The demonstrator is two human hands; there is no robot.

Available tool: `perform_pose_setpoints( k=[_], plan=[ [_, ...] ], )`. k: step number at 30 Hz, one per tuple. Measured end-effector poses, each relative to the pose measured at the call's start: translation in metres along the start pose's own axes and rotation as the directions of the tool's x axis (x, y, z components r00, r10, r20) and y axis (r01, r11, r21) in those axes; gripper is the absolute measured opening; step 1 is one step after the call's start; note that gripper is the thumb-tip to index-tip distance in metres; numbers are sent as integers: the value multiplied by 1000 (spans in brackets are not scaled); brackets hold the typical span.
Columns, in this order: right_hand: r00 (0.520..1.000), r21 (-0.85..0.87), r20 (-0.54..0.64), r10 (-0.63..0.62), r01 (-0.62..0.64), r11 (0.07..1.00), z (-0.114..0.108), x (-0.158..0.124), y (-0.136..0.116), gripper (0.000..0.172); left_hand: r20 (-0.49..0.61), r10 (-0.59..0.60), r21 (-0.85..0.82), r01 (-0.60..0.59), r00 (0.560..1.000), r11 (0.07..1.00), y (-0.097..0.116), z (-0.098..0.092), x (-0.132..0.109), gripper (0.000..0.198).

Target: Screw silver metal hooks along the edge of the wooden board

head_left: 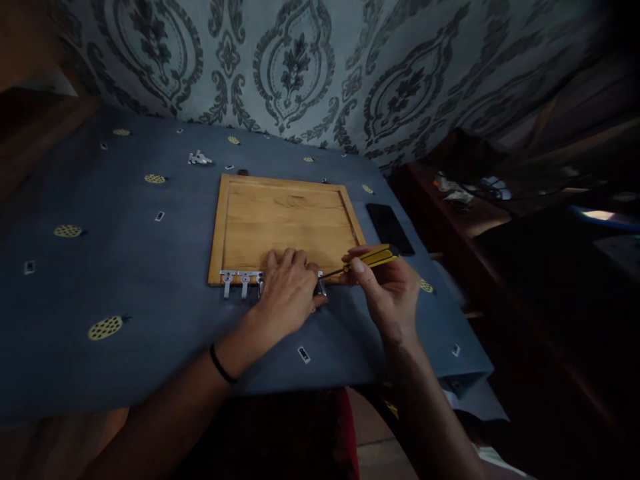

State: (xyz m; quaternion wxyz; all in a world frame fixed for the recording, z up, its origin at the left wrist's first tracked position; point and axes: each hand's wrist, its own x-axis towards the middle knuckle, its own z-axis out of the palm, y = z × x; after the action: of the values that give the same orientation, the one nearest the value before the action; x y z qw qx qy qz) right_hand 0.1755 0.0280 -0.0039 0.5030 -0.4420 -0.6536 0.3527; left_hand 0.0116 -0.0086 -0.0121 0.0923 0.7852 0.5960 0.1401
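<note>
A wooden panel (290, 220) with a raised frame lies flat on the table, several metal hinges along its near edge. Two of them, the left hinge (227, 283) and its neighbour (245, 283), show plainly. My left hand (290, 290) rests over the near edge with bent fingers on the wood. Its index finger and thumb close around a metal hinge (321, 288) at the right, partly hidden. In my right hand (387, 287) is a yellow and black screwdriver (375, 257), held nearly level. Its tip points left and meets that hinge; any screw there is too small to see.
A black phone (390, 228) lies right of the panel. Loose metal hinges (200, 158) sit at the back left of the blue tablecloth (150, 267). Behind the table hangs a patterned curtain (295, 67). A dark red ledge (450, 213) with clutter runs along the right.
</note>
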Motion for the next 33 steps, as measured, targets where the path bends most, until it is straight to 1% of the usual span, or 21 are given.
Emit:
perform_pose_setpoints(
  k=[2, 4, 6, 8, 11, 13, 16, 18, 20, 22, 23, 25, 27, 28, 29, 31, 33],
  plan=[
    [995, 31, 96, 15, -18, 999, -7, 4, -4, 38, 7, 2, 0, -2, 1000, 1000, 0, 0, 0, 40],
    [987, 20, 162, 15, -19, 1000, -14, 6, -6, 37, 5, 3, 5, -3, 1000, 1000, 0, -1, 0, 39],
    [983, -4, 185, 9, -8, 1000, -18, 8, -5, 35, -5, 3, 15, -3, 1000, 1000, 0, -1, 0, 39],
    [986, -26, 169, 1, 4, 1000, -18, 8, -3, 37, -12, 4, 22, -3, 1000, 1000, 0, -1, 0, 38],
    [995, -86, 99, -23, 31, 996, -12, 6, 2, 39, -11, 6, 22, -6, 1000, 1000, 0, -1, 0, 37],
    [998, -182, 14, -67, 68, 981, -4, 2, 5, 37, -3, 6, 14, -6, 1000, 1000, 0, -1, 0, 36],
    [974, -352, -135, -180, 122, 928, 8, -3, 8, 34, 21, -2, -2, 2, 1000, 1000, 1, -1, 0, 37],
    [959, -393, -194, -209, 120, 912, 14, -6, 8, 34, 29, -7, -8, 7, 1000, 1000, 1, -2, 0, 37],
    [968, -349, -195, -160, 84, 933, 17, -7, 5, 32, 36, -11, -13, 12, 999, 1000, 1, -4, 0, 37],
    [980, -251, -175, -99, 53, 967, 19, -7, 0, 30, 46, -13, -20, 14, 999, 1000, 1, -5, 0, 39],
    [978, -192, -186, -93, 56, 980, 20, -7, -3, 29, 49, -14, -23, 15, 999, 1000, 1, -5, 0, 39],
    [953, -91, -270, -140, 119, 989, 20, -6, -10, 29, 47, -11, -28, 13, 999, 1000, 1, -5, 0, 39],
    [921, -53, -342, -188, 180, 982, 18, -4, -14, 32, 29, -4, -27, 5, 1000, 1000, 0, -4, -1, 38],
    [921, -54, -339, -192, 185, 981, 17, -3, -16, 33, 20, -2, -24, 2, 1000, 1000, 0, -3, -1, 37],
    [932, -63, -314, -182, 171, 983, 16, -3, -16, 35, 14, -1, -21, 1, 1000, 1000, 0, -2, -1, 37],
    [959, -94, -248, -137, 117, 989, 12, -2, -14, 36, 10, -4, -17, 4, 1000, 1000, 0, -1, -1, 38],
    [970, -118, -217, -112, 88, 989, 9, -2, -9, 37, 17, -1, -17, 1, 1000, 1000, 0, -1, -1, 40]
  ],
)
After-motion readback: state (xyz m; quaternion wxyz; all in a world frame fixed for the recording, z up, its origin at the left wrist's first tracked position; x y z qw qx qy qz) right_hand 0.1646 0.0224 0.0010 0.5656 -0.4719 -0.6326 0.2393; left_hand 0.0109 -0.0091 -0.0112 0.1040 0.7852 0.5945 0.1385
